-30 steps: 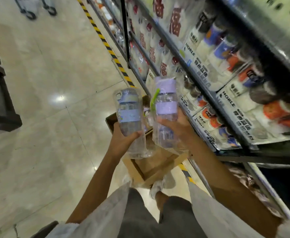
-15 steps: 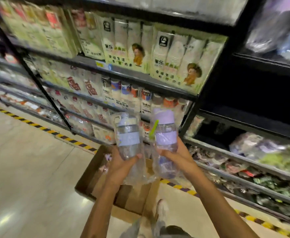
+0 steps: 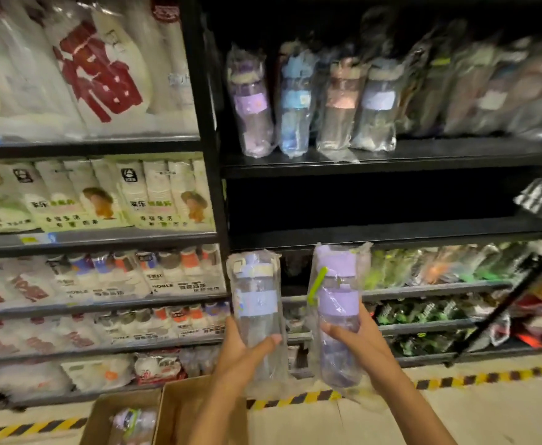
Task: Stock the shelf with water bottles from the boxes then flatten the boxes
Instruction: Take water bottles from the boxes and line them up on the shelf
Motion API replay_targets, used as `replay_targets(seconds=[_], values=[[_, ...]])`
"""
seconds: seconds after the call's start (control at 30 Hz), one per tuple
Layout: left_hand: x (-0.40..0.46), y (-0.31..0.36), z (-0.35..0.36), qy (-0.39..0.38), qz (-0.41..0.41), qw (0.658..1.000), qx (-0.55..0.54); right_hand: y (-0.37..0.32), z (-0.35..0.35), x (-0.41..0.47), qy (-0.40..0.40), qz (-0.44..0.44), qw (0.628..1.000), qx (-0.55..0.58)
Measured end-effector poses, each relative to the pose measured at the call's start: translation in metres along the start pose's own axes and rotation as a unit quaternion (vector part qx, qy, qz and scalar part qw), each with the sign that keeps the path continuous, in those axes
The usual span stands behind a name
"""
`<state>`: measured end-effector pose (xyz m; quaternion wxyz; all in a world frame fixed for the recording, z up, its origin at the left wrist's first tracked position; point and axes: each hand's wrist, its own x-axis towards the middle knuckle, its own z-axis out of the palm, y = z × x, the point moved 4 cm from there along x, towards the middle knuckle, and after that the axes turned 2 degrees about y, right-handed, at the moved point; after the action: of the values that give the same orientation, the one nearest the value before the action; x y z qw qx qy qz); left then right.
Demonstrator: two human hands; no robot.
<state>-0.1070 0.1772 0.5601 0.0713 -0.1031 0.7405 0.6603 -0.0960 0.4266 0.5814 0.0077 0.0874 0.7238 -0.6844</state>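
Two wrapped water bottles are up in your hands: your left hand [image 3: 240, 354] grips the blue-banded bottle [image 3: 256, 313], your right hand [image 3: 356, 342] the purple-banded bottle [image 3: 337, 313], both upright before the shelf [image 3: 391, 155]. You look to be mid-stocking. Next, lift them to the row of bagged bottles [image 3: 311, 104] and stand them alongside. More wait in the box [image 3: 102, 415] on the floor.
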Motion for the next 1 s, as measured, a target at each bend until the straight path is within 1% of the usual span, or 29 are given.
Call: replay_targets(seconds=[0.1,0.2,0.23,0.3,0.53,0.73,0.87,1.0], values=[[0.004,0.015,0.056,-0.029,0.009,0.999,0.019,-0.004,-0.057,-0.006,0.034,-0.002,0.999,0.011],[-0.002,0.038,0.112,-0.039,0.032,0.999,0.013,-0.007,-0.115,-0.009,0.062,-0.011,0.998,0.016],[-0.003,0.041,0.13,-0.048,0.024,0.998,0.021,-0.008,-0.135,-0.009,0.066,-0.01,0.998,0.015],[-0.007,0.057,0.168,-0.058,0.037,0.997,0.041,-0.011,-0.171,-0.01,0.069,-0.012,0.998,0.009],[-0.013,0.109,0.275,-0.063,0.117,0.991,0.031,-0.029,-0.277,0.004,0.069,-0.053,0.996,-0.022],[0.003,0.164,0.331,-0.049,0.161,0.985,0.02,-0.062,-0.336,0.049,0.06,-0.091,0.993,-0.043],[0.036,0.206,0.352,-0.043,0.176,0.983,0.014,-0.102,-0.358,0.088,0.06,-0.129,0.989,-0.027],[0.076,0.257,0.372,-0.03,0.216,0.976,0.008,-0.142,-0.376,0.134,0.069,-0.172,0.983,-0.015]])
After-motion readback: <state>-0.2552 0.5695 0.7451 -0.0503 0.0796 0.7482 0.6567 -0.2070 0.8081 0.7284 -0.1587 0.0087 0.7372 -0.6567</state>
